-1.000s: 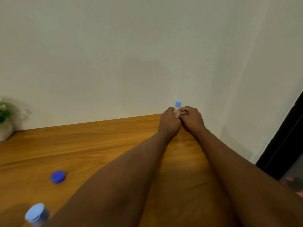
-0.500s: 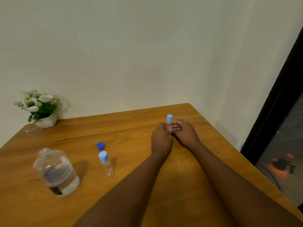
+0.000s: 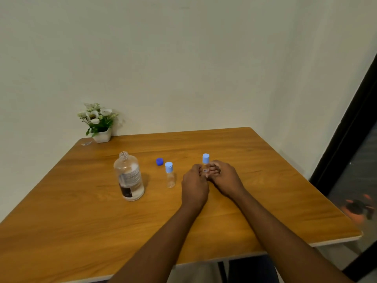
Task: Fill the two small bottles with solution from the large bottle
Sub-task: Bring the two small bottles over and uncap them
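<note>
Both hands meet around one small bottle. The left hand (image 3: 194, 186) and the right hand (image 3: 225, 179) lie knuckles up, their fingers curled inward and closed on the body of the held small bottle (image 3: 206, 168) from either side. The right fingertips (image 3: 214, 170) press its right face. The left fingers wrap its left face and are largely hidden behind the back of that hand. The bottle stands upright between the two hands, and its light blue flip cap (image 3: 205, 158) rises clear above the fingers. Only a narrow strip of the clear body and a small label shows between the fingers. Whether its base touches the table (image 3: 265, 180) cannot be told. Its fill level cannot be told.

Just left of the grip, apart from the left hand, the second small bottle (image 3: 170, 178) stands upright on the table with its own light blue cap closed. Its body is clear and its contents cannot be judged.

Beyond that bottle and slightly further from the person lies a loose dark blue cap (image 3: 159, 161), near the second small bottle but not touching it.

Further left stands the large bottle (image 3: 129, 178), upright, its threaded neck uncapped and a printed label on its side. It is well apart from both hands.

Far left of the grip, at the table's back corner against the wall (image 3: 183, 68), sits a potted plant (image 3: 100, 123) with white flowers.
</note>
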